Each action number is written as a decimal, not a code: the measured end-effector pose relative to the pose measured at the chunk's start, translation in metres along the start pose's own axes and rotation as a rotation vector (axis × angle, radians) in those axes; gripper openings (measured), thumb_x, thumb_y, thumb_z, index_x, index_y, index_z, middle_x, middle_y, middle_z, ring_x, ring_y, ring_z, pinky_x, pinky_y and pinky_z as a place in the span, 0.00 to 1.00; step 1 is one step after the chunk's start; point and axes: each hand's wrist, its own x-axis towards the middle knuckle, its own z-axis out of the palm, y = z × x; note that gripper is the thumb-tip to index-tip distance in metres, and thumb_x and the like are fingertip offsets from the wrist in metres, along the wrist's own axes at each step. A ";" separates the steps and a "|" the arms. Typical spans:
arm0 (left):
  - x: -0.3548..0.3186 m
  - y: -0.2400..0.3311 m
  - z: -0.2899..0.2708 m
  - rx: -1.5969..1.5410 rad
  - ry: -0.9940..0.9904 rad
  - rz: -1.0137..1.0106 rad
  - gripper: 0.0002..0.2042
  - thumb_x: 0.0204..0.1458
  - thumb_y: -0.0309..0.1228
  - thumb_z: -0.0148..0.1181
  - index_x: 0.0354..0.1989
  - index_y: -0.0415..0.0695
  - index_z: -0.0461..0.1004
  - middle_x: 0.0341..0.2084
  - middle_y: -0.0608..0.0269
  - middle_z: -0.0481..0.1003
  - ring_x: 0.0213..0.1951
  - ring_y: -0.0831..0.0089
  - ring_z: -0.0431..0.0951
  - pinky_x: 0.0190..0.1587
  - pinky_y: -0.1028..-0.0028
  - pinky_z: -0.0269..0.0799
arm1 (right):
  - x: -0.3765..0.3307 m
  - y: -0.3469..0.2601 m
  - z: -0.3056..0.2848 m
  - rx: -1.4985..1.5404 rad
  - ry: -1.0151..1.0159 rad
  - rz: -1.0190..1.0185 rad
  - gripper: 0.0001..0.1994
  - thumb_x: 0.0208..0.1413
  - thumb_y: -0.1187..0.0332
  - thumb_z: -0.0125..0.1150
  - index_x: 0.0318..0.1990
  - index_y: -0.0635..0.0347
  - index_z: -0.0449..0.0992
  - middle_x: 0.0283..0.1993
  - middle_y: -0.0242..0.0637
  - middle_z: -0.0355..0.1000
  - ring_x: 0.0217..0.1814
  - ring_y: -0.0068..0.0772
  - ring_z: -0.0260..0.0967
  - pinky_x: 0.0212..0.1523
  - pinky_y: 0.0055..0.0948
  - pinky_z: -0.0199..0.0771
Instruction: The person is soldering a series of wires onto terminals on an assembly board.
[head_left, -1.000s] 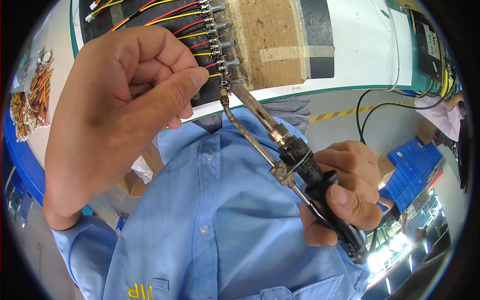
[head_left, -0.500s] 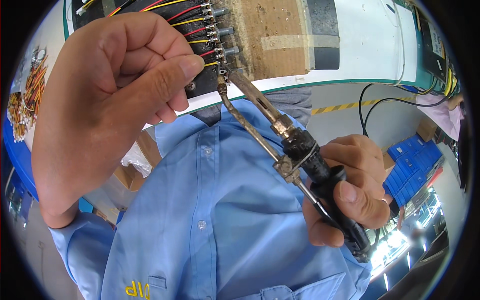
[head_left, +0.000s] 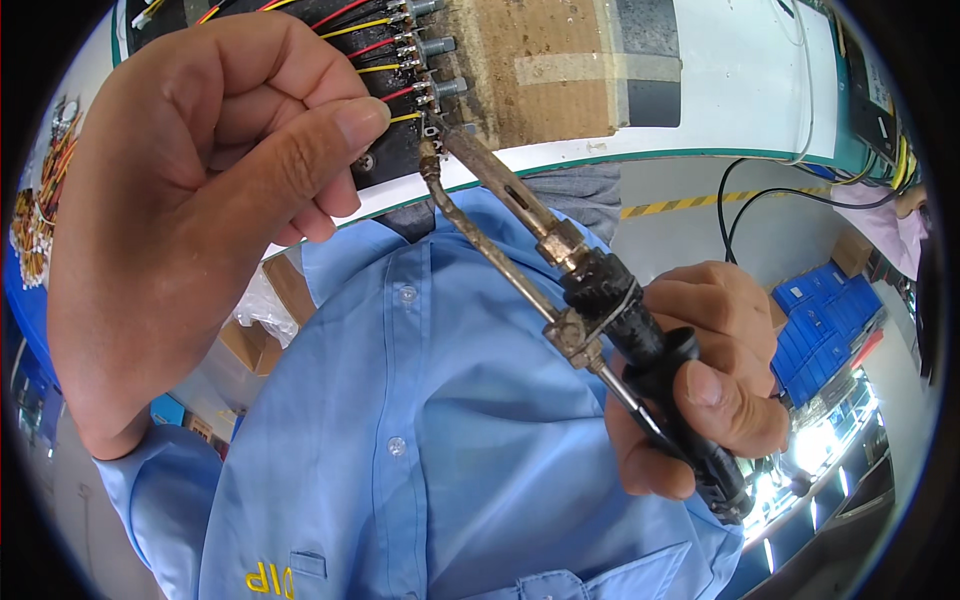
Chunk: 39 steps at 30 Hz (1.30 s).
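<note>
Black-handled soldering iron [head_left: 640,340] with a tarnished brass collar and a scorched, discoloured metal barrel lies diagonally across the head view, its tip touching the row of small grey metal terminals [head_left: 432,70] on the dark fixture at the top edge. A thin bent metal feed tube [head_left: 490,255] runs alongside the barrel. The right hand [head_left: 715,385] wraps its fingers closed around the handle, thumb on top. The left hand [head_left: 190,200] curls fingers together, thumb pressed toward the red and yellow wires [head_left: 375,45]; whether it pinches one cannot be told.
</note>
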 end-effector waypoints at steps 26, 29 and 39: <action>-0.003 0.003 0.006 -0.003 0.055 -0.007 0.08 0.59 0.31 0.55 0.32 0.38 0.71 0.18 0.70 0.73 0.21 0.89 0.69 0.25 0.86 0.63 | -0.006 -0.010 -0.011 0.140 0.106 0.187 0.26 0.60 0.46 0.49 0.52 0.61 0.67 0.23 0.47 0.70 0.24 0.35 0.66 0.26 0.31 0.64; -0.006 0.007 0.014 -0.103 0.108 0.006 0.07 0.59 0.30 0.55 0.32 0.39 0.71 0.18 0.70 0.73 0.21 0.89 0.69 0.25 0.86 0.63 | -0.007 -0.007 -0.016 0.284 0.090 0.231 0.27 0.60 0.47 0.51 0.55 0.62 0.65 0.30 0.55 0.71 0.32 0.41 0.69 0.34 0.36 0.70; -0.006 0.000 0.006 -0.032 0.036 0.148 0.06 0.57 0.28 0.56 0.32 0.38 0.71 0.18 0.70 0.72 0.22 0.88 0.69 0.26 0.85 0.64 | -0.016 0.000 -0.014 0.305 0.203 0.194 0.28 0.60 0.45 0.50 0.54 0.63 0.64 0.33 0.58 0.72 0.36 0.45 0.72 0.35 0.38 0.75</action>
